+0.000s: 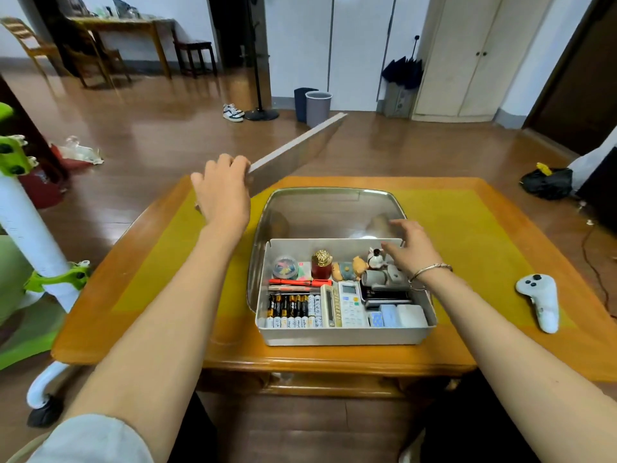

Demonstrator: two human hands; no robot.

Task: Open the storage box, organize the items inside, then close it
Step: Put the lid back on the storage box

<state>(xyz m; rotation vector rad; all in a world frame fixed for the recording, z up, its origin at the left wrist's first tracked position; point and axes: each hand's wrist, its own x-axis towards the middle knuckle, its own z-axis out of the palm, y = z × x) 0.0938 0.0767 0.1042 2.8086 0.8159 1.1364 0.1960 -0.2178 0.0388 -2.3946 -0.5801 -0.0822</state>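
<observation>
A pale grey storage box (344,335) stands on the table's yellow mat. In it lie rows of batteries (292,310), two remote controls (349,304), a red pen (300,282), a red bottle with a gold cap (321,264), small figurines (359,265) and small white and blue cases (399,315). The clear lid (320,212) is tilted up over the box's far side. My left hand (222,192) grips the lid's raised left corner. With fingers spread, my right hand (412,250) reaches to the lid's right rim above the figurines; contact is unclear.
A white game controller (539,300) lies on the mat at the right. The wooden table (334,362) has bare mat to the left of the box. A white and green stand (36,242) rises at the left. Two bins (317,106) and a black bag (547,182) sit on the floor.
</observation>
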